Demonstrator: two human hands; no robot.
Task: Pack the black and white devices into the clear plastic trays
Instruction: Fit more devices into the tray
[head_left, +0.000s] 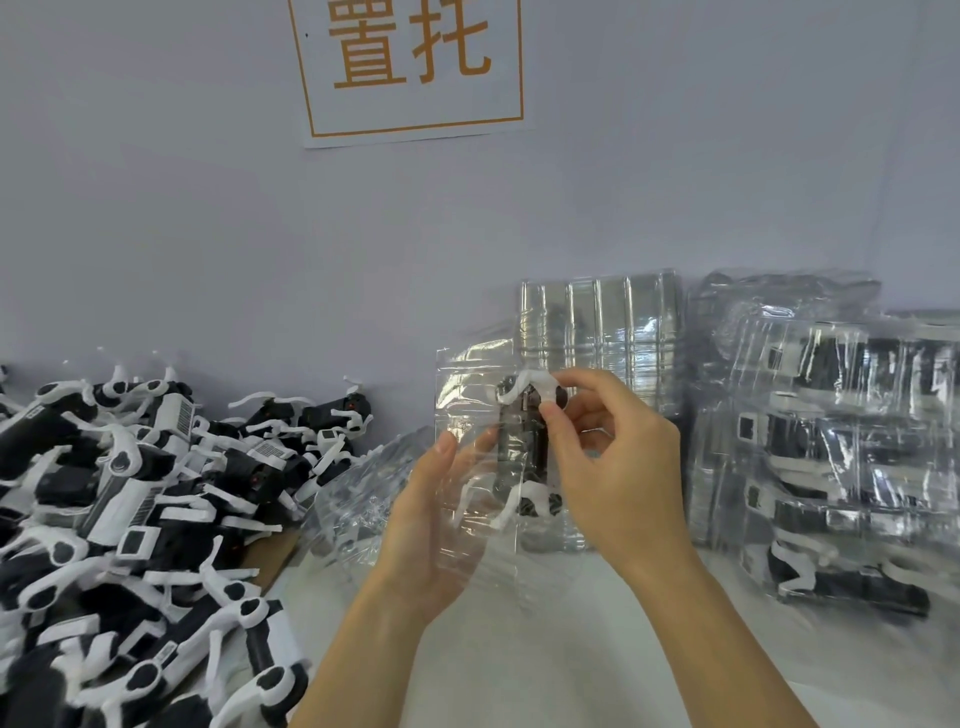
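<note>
I hold a clear plastic tray (470, 395) upright above the table. My left hand (434, 525) supports it from behind and below, thumb against its front. A black and white device (522, 441) sits in the tray, its white arms at top and bottom. My right hand (608, 457) pinches the device's upper white arm with fingertips. A large pile of loose black and white devices (130, 519) fills the left side.
A stack of empty clear trays (597, 338) leans on the wall behind my hands. Packed trays (831, 441) are piled at the right. Crumpled clear plastic (358, 493) lies beside the device pile. A paper sign (410, 67) hangs on the wall. The white table (545, 675) runs below.
</note>
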